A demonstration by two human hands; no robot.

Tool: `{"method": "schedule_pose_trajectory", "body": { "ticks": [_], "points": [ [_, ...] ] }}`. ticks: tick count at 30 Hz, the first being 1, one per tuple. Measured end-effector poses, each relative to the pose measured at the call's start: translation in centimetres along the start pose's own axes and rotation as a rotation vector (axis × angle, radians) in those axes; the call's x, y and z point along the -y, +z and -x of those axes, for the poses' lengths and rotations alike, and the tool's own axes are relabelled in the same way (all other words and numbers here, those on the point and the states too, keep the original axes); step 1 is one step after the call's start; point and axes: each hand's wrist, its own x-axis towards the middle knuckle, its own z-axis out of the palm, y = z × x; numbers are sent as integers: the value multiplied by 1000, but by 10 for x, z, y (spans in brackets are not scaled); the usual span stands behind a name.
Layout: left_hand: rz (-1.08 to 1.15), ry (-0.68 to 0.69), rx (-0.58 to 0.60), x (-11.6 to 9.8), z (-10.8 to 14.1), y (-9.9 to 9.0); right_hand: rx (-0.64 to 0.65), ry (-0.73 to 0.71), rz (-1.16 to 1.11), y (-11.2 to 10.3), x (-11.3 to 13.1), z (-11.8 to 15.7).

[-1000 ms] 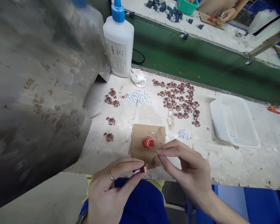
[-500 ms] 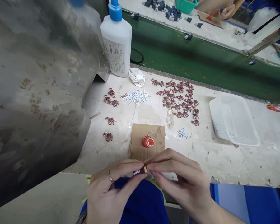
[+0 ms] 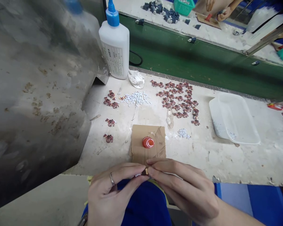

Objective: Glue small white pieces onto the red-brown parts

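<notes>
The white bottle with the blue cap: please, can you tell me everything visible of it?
The white bottle looks like plastic, with rounded shoulders, a pointed blue cap and a printed label, mostly too small to read. It stands upright at the back of the worktop, beside the metal housing. A crumpled white wad lies at its foot, perhaps touching. Nobody holds it.

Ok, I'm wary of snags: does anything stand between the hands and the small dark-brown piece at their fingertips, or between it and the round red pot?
Nothing visible separates left hand or right hand from the piece. Toward the pot, their fingertips edge the way; beyond lies only bare brown cardboard.
</notes>
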Motion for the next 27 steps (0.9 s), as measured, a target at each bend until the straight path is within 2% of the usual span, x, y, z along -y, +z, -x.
{"method": "schedule_pose_trajectory", "body": {
  "ticks": [3,6,10,15,21,27],
  "points": [
    [57,-31,4,-5,-4,3,-58,99,-60,0,4,2],
    [66,-84,36,-9,-3,4,-132,300,-288,-1,9,6],
    [44,-138,44,-12,2,4,-138,495,-511,-2,12,9],
    [56,-134,37,-16,3,5,-117,505,-519,-5,13,5],
    [27,-47,110,-16,1,2,-115,504,-584,-3,10,0],
    [-167,84,-41,-2,8,3,-40,629,-661,0,9,-9]
  ]
}}
